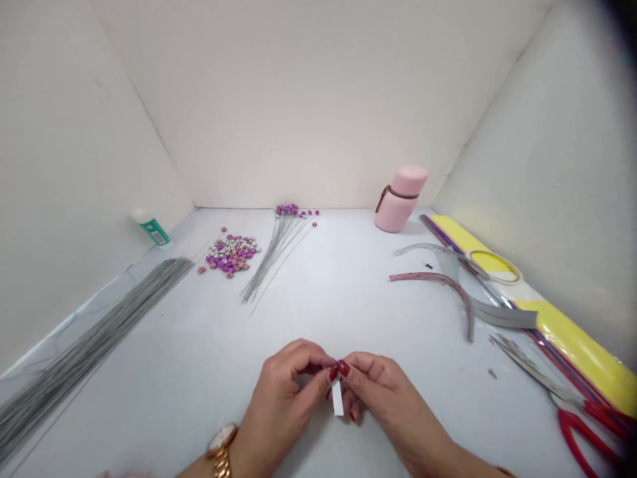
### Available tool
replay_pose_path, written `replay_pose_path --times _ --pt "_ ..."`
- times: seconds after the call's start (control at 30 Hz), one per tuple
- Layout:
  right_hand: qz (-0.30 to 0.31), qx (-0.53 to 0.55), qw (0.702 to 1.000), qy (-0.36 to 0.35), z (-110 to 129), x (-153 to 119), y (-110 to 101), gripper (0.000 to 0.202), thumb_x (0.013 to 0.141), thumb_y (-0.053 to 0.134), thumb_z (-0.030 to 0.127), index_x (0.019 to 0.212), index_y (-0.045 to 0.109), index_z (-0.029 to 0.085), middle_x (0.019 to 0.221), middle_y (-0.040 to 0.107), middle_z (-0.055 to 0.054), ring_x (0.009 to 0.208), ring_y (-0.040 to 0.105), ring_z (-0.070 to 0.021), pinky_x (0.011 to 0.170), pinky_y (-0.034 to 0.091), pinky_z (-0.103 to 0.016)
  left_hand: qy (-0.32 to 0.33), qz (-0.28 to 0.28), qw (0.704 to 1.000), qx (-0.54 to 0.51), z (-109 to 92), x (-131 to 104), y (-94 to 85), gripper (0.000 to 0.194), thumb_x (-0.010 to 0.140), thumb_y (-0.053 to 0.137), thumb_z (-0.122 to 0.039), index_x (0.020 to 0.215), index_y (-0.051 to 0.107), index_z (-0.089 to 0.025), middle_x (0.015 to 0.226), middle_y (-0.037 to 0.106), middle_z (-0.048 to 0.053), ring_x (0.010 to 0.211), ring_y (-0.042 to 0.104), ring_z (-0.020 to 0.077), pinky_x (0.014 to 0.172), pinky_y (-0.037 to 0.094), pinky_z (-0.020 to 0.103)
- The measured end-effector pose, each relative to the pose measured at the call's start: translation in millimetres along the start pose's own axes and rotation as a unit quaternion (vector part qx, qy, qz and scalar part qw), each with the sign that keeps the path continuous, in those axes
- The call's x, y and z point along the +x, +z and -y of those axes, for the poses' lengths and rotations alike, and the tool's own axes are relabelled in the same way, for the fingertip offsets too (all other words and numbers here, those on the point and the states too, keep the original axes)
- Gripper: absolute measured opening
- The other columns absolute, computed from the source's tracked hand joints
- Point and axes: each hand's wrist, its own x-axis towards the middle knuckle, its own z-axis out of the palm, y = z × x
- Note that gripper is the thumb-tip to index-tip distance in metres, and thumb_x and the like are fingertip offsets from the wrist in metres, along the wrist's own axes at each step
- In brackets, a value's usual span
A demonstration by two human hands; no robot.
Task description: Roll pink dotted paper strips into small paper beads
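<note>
Near the front middle of the table, my left hand (293,385) and my right hand (375,388) meet with thumbs and fingertips pinched together. Between them a short, narrow white strip (338,398) hangs down. Its upper end is hidden by my thumbs, so any fold or knot there cannot be made out. Beyond my hands lies a bundle of thin wire stems (271,259) with purple beads or star-like tips (287,210) at the far end. To its left is a pile of small purple, pink and silver folded pieces (231,254).
Long grey wires (114,325) lie along the left wall, with a white and green glue bottle (152,227) behind. A pink flask (401,199) stands at the back right. On the right are curled strips (438,277), a tape roll (517,272), red-handled scissors (572,411) and yellow packs (572,338).
</note>
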Motion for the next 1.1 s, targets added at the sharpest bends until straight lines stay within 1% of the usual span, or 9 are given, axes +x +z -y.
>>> replay_pose_path --times 0.07,0.17,0.3,0.4,0.6,0.8,0.9,1.0,1.1 --pt "-0.005 0.015 1.0 0.01 0 0 1 0.031 0.076 0.057 0.04 0.068 0.061 0.011 0.056 0.058 -0.001 0.047 0.047 -0.007 0.047 0.035 -0.018 -0.025 -0.012 0.999 -0.038 1 -1 2.1 0.01 0.078 0.053 -0.016 0.074 0.062 -0.016 0.073 0.06 0.003 0.065 0.058 0.0139 0.062 0.046 0.024" --pt "-0.017 0.008 0.999 0.039 -1 0 3 0.024 0.074 0.062 0.035 0.073 0.061 0.011 0.06 0.061 -0.001 0.049 0.05 -0.0069 0.048 0.035 -0.017 -0.093 -0.036 0.987 -0.128 5 -2 6.5 0.008 0.079 0.052 -0.019 0.074 0.058 -0.016 0.071 0.06 0.002 0.058 0.057 0.0123 0.057 0.046 0.024" --pt "-0.009 -0.016 0.999 0.037 -3 -2 4 0.026 0.076 0.058 0.035 0.067 0.061 0.01 0.058 0.062 -0.003 0.048 0.051 -0.0069 0.047 0.035 -0.017 -0.138 -0.04 0.971 -0.19 10 -3 10.0 0.009 0.078 0.054 -0.023 0.079 0.058 -0.015 0.064 0.059 0.001 0.056 0.056 0.0125 0.056 0.045 0.025" --pt "-0.003 -0.018 0.999 0.03 -2 -2 4 0.027 0.077 0.058 0.035 0.067 0.061 0.01 0.058 0.062 -0.002 0.049 0.051 -0.0067 0.047 0.035 -0.017 -0.122 -0.051 0.974 -0.181 10 -3 10.4 0.017 0.078 0.054 -0.024 0.091 0.06 -0.016 0.074 0.062 0.003 0.06 0.057 0.0133 0.059 0.046 0.026" --pt "0.001 -0.02 0.999 0.031 -1 -1 3 0.028 0.077 0.058 0.036 0.067 0.061 0.01 0.058 0.061 -0.002 0.049 0.051 -0.0068 0.048 0.035 -0.017 -0.072 -0.083 0.99 -0.093 6 -6 10.0 0.013 0.079 0.051 -0.021 0.081 0.063 -0.017 0.077 0.065 0.005 0.07 0.06 0.0165 0.062 0.047 0.026" --pt "-0.001 0.037 0.999 0.015 3 -2 3 0.021 0.077 0.059 0.031 0.07 0.06 0.011 0.063 0.061 -0.002 0.052 0.052 -0.0079 0.048 0.034 -0.018 0.087 -0.05 0.994 0.042 6 -6 3.1 0.018 0.08 0.047 -0.009 0.084 0.063 -0.017 0.079 0.066 0.005 0.073 0.06 0.0134 0.067 0.048 0.023" --pt "0.006 0.061 0.998 0.0 5 -1 2 0.017 0.077 0.059 0.028 0.074 0.062 0.011 0.066 0.061 -0.002 0.055 0.053 -0.008 0.05 0.035 -0.018 0.127 -0.036 0.988 0.082 8 -6 0.4 0.023 0.08 0.047 -0.007 0.09 0.065 -0.017 0.09 0.067 0.007 0.085 0.06 0.0148 0.075 0.047 0.023" --pt "-0.004 0.067 0.998 -0.004 4 1 1 0.017 0.077 0.06 0.029 0.076 0.063 0.012 0.06 0.06 0.0 0.052 0.051 -0.0068 0.049 0.034 -0.017 0.113 -0.009 0.991 0.072 8 -6 -0.1 0.025 0.078 0.049 -0.006 0.094 0.065 -0.018 0.096 0.066 0.008 0.092 0.059 0.016 0.08 0.046 0.025" --pt "-0.013 0.055 0.998 0.0 2 1 0 0.018 0.077 0.06 0.03 0.075 0.063 0.011 0.06 0.061 -0.001 0.051 0.051 -0.0069 0.048 0.034 -0.017 0.028 -0.01 0.999 -0.022 7 -5 1.2 0.02 0.078 0.052 -0.01 0.089 0.066 -0.019 0.094 0.066 0.007 0.087 0.061 0.0163 0.078 0.047 0.026"
